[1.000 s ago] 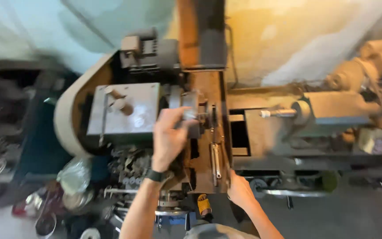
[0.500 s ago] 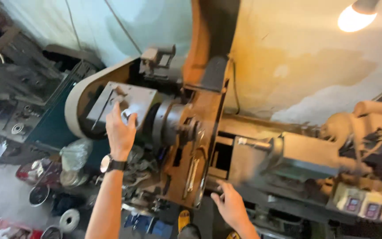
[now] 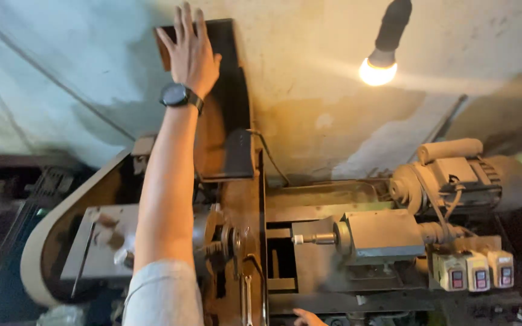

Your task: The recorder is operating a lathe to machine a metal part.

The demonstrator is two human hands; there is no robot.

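My left hand [image 3: 190, 51], with a black watch on the wrist, is stretched far up. Its palm lies flat on the top of a tall dark rusty guard panel [image 3: 231, 108] that stands against the wall behind an old lathe [image 3: 309, 241]. The fingers are extended and hold nothing. Only the fingertips of my right hand [image 3: 305, 317] show at the bottom edge, near the front of the lathe bed; what they touch is cut off. Below my arm sits the lathe chuck [image 3: 228, 241].
A tailstock [image 3: 376, 236] points left toward the chuck. An electric motor [image 3: 463, 175] sits at the right, with three switch boxes [image 3: 472, 270] below it. A lit bulb [image 3: 377, 69] hangs by the wall. A curved belt guard [image 3: 31, 253] bounds the left. A wrench [image 3: 248, 296] lies on the bed.
My left hand has left the headstock area and risen to the top of the tall guard panel. The view has tilted upward, and my right hand has dropped nearly out of frame.
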